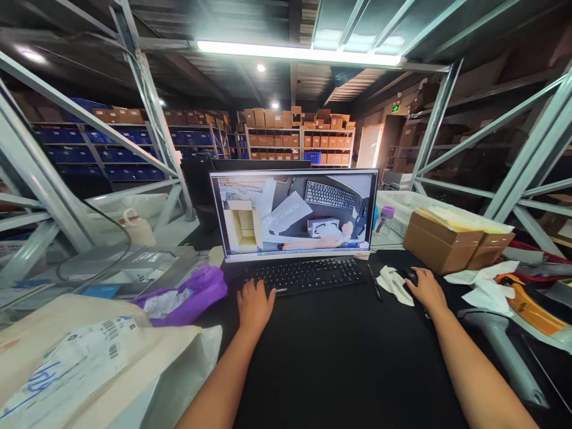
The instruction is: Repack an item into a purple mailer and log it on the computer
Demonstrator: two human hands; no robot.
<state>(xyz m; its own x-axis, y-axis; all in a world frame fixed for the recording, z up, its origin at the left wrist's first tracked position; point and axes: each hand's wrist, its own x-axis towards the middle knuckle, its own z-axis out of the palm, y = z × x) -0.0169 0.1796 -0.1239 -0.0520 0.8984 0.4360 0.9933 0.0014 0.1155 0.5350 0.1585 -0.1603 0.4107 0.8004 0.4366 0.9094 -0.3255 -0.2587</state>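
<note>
Left hand [254,304] on keyboard [308,274]; right hand [425,289] on mouse [409,275]

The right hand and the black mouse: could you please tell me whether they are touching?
Touching. The head view shows the right hand lying over the black mouse, palm and fingers covering most of it, with no gap visible.

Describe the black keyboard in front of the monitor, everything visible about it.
The keyboard is a flat, black, full-width board, apparently plastic, with rows of low dark keys and small pale lettering on its front edge. It lies level on the black desk, directly below the monitor and parallel to its lower edge. The left hand rests at its left front corner, fingers on the edge keys. A dark pen lies just off its right end. The right hand is apart from it, on a mouse.
</note>
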